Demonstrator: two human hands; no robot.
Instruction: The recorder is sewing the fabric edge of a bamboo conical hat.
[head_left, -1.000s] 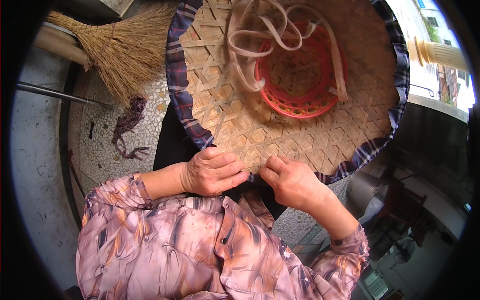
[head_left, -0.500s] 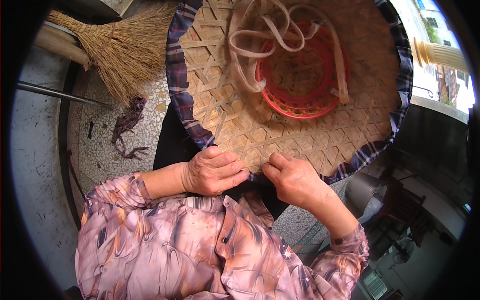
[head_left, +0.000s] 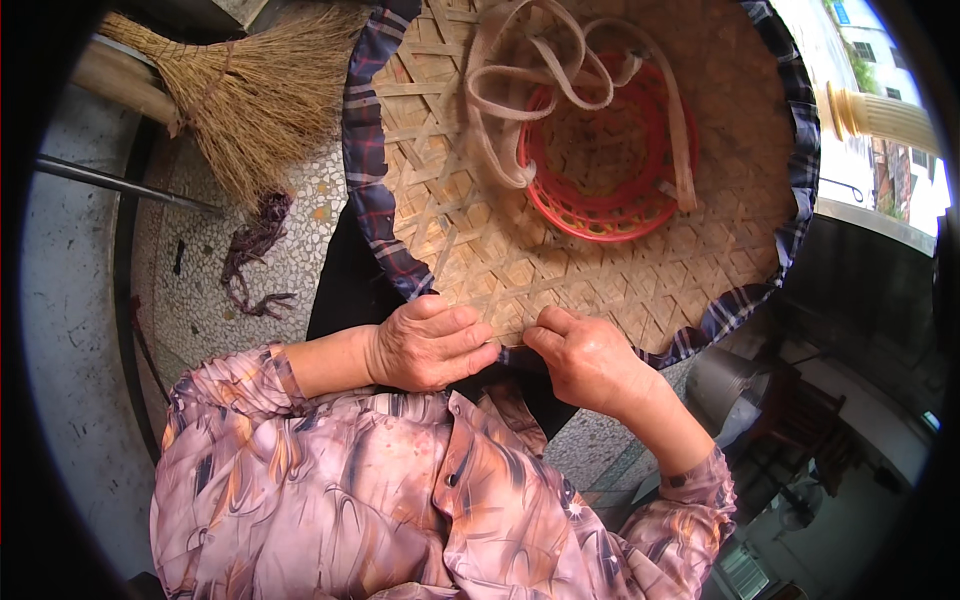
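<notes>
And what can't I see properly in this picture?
In the head view:
Woven bamboo tray: far rim cut off by the top edge.
Plaid cloth edging: partly hidden by left hand and right hand.
Red plastic basket: partly behind pale strap.
Right hand's pinch: hidden by itself.

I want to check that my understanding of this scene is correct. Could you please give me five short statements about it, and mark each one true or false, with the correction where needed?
1. The left hand and the right hand are both at the near edge of the round woven tray. True.
2. The plastic basket on the tray is blue. False: the basket is red.
3. A pale looped strap lies partly over the basket. True.
4. The broom is to the right of the tray. False: the broom is to its left.
5. Plaid cloth runs along the tray's rim. True.
</notes>
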